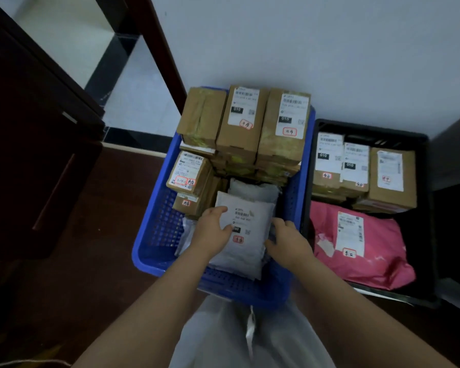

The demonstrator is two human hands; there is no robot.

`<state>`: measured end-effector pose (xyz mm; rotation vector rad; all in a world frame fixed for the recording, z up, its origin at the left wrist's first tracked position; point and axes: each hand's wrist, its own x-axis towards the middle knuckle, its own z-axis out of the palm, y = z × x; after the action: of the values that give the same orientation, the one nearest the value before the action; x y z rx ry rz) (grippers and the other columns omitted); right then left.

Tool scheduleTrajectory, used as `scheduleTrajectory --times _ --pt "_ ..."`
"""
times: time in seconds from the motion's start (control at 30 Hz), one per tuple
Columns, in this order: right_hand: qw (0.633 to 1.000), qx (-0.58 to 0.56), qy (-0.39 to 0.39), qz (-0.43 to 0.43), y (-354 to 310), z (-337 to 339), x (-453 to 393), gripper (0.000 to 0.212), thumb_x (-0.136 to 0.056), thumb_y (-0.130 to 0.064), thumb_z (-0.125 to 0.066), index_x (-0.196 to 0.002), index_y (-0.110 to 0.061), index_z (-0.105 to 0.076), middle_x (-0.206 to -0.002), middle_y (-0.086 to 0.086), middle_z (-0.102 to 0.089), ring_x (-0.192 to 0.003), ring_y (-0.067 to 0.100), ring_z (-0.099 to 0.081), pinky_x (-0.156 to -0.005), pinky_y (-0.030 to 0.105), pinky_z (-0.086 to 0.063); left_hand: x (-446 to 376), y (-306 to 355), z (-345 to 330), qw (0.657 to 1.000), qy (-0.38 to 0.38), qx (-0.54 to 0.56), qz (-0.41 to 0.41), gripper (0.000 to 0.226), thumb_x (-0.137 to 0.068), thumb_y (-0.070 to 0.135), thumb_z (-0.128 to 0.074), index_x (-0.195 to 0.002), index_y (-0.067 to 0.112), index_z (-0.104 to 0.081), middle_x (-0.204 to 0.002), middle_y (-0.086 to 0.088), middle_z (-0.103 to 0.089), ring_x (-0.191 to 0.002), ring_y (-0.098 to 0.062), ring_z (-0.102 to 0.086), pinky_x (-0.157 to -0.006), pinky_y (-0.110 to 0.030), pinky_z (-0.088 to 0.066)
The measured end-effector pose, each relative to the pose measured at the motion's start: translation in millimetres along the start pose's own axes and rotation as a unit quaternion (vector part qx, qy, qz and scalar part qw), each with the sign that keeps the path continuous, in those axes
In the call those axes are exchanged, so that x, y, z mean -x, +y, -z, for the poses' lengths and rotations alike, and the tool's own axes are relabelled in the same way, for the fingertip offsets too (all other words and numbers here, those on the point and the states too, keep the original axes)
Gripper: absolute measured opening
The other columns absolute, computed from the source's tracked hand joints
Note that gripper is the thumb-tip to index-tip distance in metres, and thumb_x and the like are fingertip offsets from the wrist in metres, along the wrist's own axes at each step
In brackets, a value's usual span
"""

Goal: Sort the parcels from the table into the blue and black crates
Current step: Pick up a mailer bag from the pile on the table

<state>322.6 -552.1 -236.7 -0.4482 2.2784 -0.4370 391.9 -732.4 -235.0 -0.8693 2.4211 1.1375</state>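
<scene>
parcel: grey mailer (243, 229) lies label-up in the near half of the blue crate (154, 235), on top of other grey bags.
key relation: mailer sits directly between the two hands; long axis runs away from the body, tilted a little to the right, so the hands sit across its short width.
left hand: left hand (214, 229) is on the mailer's left edge, fingers lying over the top face at the far-left corner, thumb over the face next to the label. Looks like a loose hold, not a hard pinch.
right hand: right hand (286, 241) is at the mailer's right edge, fingers curled down along the side toward the gap by the crate wall. Fingertips are hidden, so can't tell whether they're under the bag or only against it.
nearer hand: neither; about even, both touching.
arm pose: both forearms reach forward and down from the near edge of the crate, converging on the mailer, wrists roughly level.
beyond the grip: brown cartons (243, 123) stacked at the far end of the blue crate.
right of the grip: black crate (425, 208) with cartons and a pink mailer (356, 248).
step, my read: settling this mailer into the blue crate; next needs only a let-go and withdrawal.
risk: mailer is tilted on soft bags, could slide toward the near wall.
</scene>
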Motion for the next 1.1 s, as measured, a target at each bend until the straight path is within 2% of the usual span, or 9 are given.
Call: scheduleTrajectory --times 0.13,0.3,0.43,0.53,0.63,0.7,0.8,0.93,1.1 --pt "0.999 -0.022 0.041 0.026 -10.7 49.0 30.5 0.058 -0.098 -0.036 -0.052 -0.145 -0.011 -0.030 -0.139 0.016 -0.041 -0.122 0.032 -0.048 -0.094 0.040 -0.046 20.8 47.6 25.0 0.996 -0.004 -0.035 -0.083 0.046 -0.095 0.021 -0.059 -0.139 0.013 -0.048 -0.140 -0.009 -0.046 -0.129 -0.022 -0.043 -0.101 -0.024 -0.033" --pt "0.992 -0.033 0.118 0.038 -20.0 94.7 72.8 0.062 -0.099 -0.042 -0.048 -0.150 -0.015 -0.024 -0.148 0.012 -0.038 -0.130 0.029 -0.044 -0.100 0.040 -0.044 36.2 110.8 56.3 0.977 0.006 -0.078 -0.196 0.041 -0.094 0.024 -0.060 -0.134 0.016 -0.054 -0.134 -0.003 -0.052 -0.124 -0.018 -0.049 -0.094 -0.018 -0.033" --pt "0.971 -0.039 0.234 0.026 -19.4 128.6 112.8 0.058 -0.098 -0.044 -0.047 -0.147 -0.017 -0.032 -0.140 0.013 -0.046 -0.122 0.030 -0.050 -0.094 0.039 -0.046 55.4 170.7 73.2 0.945 -0.004 -0.122 -0.304 0.039 -0.094 0.030 -0.060 -0.132 0.020 -0.056 -0.133 0.001 -0.055 -0.125 -0.016 -0.048 -0.095 -0.021 -0.034" --pt "0.954 -0.044 0.297 0.002 -18.5 149.2 145.4 0.056 -0.099 -0.042 -0.046 -0.147 -0.017 -0.033 -0.140 0.014 -0.045 -0.126 0.031 -0.047 -0.098 0.038 -0.042 77.5 210.7 85.8 0.918 0.013 -0.120 -0.379 0.036 -0.092 0.028 -0.062 -0.128 0.022 -0.060 -0.130 0.005 -0.058 -0.124 -0.013 -0.050 -0.094 -0.017 -0.031" --pt "0.932 -0.051 0.357 -0.021 -16.4 162.4 182.4 0.056 -0.098 -0.044 -0.045 -0.146 -0.017 -0.034 -0.141 0.011 -0.046 -0.129 0.028 -0.045 -0.100 0.040 -0.042 101.0 240.7 90.4 0.895 -0.009 -0.111 -0.432 0.034 -0.093 0.030 -0.062 -0.126 0.021 -0.061 -0.128 0.004 -0.060 -0.116 -0.012 -0.054 -0.092 -0.017 -0.035" --pt "0.919 -0.060 0.388 -0.040 -10.7 166.8 208.5 0.056 -0.098 -0.046 -0.044 -0.145 -0.018 -0.035 -0.139 0.010 -0.048 -0.128 0.028 -0.046 -0.099 0.042 -0.043 115.1 255.9 85.6 0.888 -0.039 -0.111 -0.445 0.034 -0.093 0.033 -0.062 -0.126 0.024 -0.060 -0.126 0.006 -0.059 -0.105 -0.010 -0.056 -0.087 -0.019 -0.037" --pt "0.897 -0.081 0.429 -0.070 4.5 167.6 246.7 0.056 -0.097 -0.049 -0.042 -0.143 -0.017 -0.039 -0.135 0.011 -0.052 -0.123 0.028 -0.051 -0.097 0.044 -0.045 133.2 280.1 66.8 0.871 -0.054 -0.111 -0.476 0.035 -0.091 0.038 -0.063 -0.124 0.026 -0.062 -0.126 0.004 -0.061 -0.113 -0.014 -0.056 -0.094 -0.026 -0.043" --pt "0.870 -0.103 0.468 -0.116 29.0 165.1 301.5 0.056 -0.099 -0.048 -0.041 -0.144 -0.016 -0.038 -0.139 0.012 -0.050 -0.127 0.028 -0.047 -0.101 0.036 -0.040 170.7 315.0 34.6 0.838 -0.080 -0.105 -0.530 0.033 -0.090 0.039 -0.063 -0.121 0.026 -0.063 -0.122 0.006 -0.063 -0.114 -0.011 -0.055 -0.089 -0.022 -0.041" --pt "0.839 -0.102 0.512 -0.154 75.1 174.3 367.1 0.057 -0.099 -0.050 -0.040 -0.147 -0.020 -0.034 -0.142 0.010 -0.047 -0.130 0.026 -0.045 -0.101 0.038 -0.040 220.5 362.0 -16.0 0.794 -0.110 -0.110 -0.587 0.036 -0.090 0.037 -0.064 -0.123 0.022 -0.063 -0.123 0.003 -0.064 -0.116 -0.013 -0.057 -0.097 -0.025 -0.042"
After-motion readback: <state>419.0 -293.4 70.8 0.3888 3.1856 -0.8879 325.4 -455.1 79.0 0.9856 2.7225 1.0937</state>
